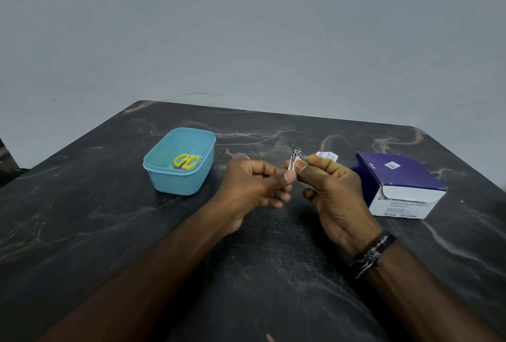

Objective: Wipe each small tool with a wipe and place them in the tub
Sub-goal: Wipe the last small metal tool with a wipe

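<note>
Fingers of the right hand pinch a metal nail clipper with a white wipe wrapped low on it; the clipper stands nearly upright above the table. From the head view, the left hand sits just at 9 o'clock of the right, its thumb and curled fingers meeting the clipper's lower end (whether they truly clamp it I cannot tell). A torn wipe packet shows at 12 o'clock of the right hand, behind the knuckles. At 10 o'clock of the hands, well apart, the blue tub rests on the table with yellow scissors inside. At 3 o'clock lies the purple-and-white swab box. A dark bracelet circles the right wrist.
</note>
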The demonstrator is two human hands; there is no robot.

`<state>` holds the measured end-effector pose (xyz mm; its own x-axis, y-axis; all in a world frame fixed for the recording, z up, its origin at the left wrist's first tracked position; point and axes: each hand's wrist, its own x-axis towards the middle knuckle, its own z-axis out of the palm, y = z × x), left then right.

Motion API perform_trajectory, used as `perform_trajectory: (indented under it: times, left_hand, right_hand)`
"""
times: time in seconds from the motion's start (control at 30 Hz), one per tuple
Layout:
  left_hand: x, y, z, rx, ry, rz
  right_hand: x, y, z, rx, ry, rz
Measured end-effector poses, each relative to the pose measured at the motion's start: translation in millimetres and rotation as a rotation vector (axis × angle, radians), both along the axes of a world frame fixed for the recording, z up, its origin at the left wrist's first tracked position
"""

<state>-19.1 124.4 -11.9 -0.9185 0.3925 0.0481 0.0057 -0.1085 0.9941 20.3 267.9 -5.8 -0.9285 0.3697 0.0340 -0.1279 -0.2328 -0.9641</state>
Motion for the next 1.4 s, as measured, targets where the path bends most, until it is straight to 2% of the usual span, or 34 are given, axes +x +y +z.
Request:
perform_trajectory:
  times: [0.2,0.53,0.83,1.23,1.4]
  left_hand:
    - [-0.5,1.9,-1.9,0.000,0.028,-0.006]
    - [0.1,6.5,-5.2,-0.160,0.257,0.024]
    - [-0.2,2.3,-3.1,-0.104,0.266,0.070]
    - [2.2,1.4,-0.1,-0.158,0.253,0.111]
    - [3.8,-5.7,17.4,-0.258,0.386,0.231]
  right_hand:
    - [0.4,-2.8,-2.0,0.007,-0.004,-0.009]
    - [-1.0,0.5,-0.9,-0.005,0.074,-0.068]
    - [1.2,-3.6,-2.6,0.137,0.151,-0.066]
    - [0.7,0.0,1.8,0.077,0.215,-0.196]
    - [0.6,0.6,0.8,0.118,0.204,-0.222]
